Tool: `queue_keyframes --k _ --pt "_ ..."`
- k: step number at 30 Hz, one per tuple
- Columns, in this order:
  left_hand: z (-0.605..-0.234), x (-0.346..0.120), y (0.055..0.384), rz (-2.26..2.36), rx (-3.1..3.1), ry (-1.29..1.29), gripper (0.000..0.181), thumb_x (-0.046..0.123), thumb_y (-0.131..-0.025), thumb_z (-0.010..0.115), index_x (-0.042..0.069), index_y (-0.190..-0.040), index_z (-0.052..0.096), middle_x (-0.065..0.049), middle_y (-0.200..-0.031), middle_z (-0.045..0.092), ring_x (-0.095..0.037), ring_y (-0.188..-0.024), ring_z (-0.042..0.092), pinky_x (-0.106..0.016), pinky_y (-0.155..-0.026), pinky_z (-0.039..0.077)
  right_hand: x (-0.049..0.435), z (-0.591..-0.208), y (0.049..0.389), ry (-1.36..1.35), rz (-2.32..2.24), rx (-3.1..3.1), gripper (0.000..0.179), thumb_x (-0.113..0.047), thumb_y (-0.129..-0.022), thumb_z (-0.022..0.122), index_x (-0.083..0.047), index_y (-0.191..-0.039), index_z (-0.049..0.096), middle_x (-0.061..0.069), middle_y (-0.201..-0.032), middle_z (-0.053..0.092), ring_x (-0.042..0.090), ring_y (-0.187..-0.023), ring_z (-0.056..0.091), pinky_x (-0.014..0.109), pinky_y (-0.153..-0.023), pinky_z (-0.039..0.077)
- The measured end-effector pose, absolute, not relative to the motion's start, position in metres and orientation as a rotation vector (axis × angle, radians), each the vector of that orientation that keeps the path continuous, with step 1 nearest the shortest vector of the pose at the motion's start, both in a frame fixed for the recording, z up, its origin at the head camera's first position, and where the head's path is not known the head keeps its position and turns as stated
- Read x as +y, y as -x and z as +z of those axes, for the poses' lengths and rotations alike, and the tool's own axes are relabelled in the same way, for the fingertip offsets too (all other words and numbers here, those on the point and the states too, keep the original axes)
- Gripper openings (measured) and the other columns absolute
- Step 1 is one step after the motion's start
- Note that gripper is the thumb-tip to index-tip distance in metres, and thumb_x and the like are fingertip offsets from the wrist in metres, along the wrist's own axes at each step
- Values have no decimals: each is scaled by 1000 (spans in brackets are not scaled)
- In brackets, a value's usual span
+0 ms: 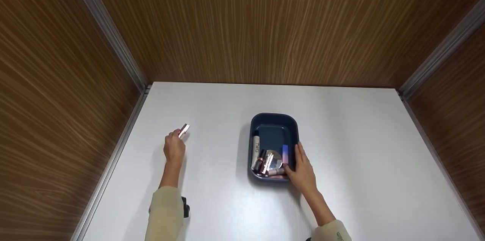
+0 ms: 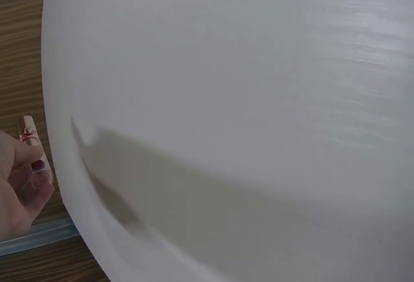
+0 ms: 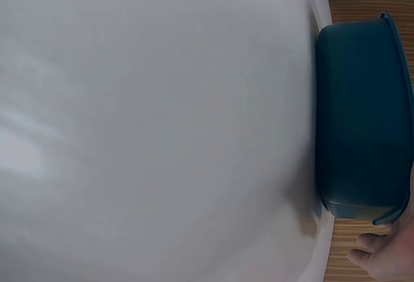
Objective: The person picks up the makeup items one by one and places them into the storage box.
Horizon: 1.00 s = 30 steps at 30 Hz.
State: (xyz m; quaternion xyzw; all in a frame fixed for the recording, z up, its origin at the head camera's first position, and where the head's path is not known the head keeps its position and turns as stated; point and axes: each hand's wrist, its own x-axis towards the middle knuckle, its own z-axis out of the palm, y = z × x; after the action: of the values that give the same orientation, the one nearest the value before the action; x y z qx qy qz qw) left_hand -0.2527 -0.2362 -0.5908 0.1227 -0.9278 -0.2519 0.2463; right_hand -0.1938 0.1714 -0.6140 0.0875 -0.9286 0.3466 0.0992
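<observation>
My left hand (image 1: 174,147) pinches a shiny rose-gold lipstick tube (image 1: 184,130) above the left part of the table. In the left wrist view the tube (image 2: 29,129) shows a clear end with dark purple in it, between thumb and fingers. A dark blue bin (image 1: 274,116) stands near the middle. My right hand (image 1: 303,174) grips its right wall near the front corner, thumb over the rim and fingers along the outside. Inside lie a white tube (image 1: 255,150) with a dark cap, a purple-pink stick (image 1: 285,154), a round shiny compact (image 1: 278,163) and several small cosmetic tubes.
The white table (image 1: 352,138) carries the bin and is bordered by wood-grain panels (image 1: 242,25) at the back and both sides. Metal rails (image 1: 113,172) run along its side edges. A black wrist strap (image 1: 185,207) shows at the left sleeve.
</observation>
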Motion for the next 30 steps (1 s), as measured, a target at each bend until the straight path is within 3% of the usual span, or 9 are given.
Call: queue_keyframes --k 30 --pt "-565 -195 235 -805 -2568 -203 30 -17 -74 63 -3 -101 65 -17 -94 64 -33 -84 59 -41 -70 49 171 -613 193 -258 1033 -2740 73 -18 -83 62 8 -140 26 19 -147 20 39 -129 25 51 -100 25"
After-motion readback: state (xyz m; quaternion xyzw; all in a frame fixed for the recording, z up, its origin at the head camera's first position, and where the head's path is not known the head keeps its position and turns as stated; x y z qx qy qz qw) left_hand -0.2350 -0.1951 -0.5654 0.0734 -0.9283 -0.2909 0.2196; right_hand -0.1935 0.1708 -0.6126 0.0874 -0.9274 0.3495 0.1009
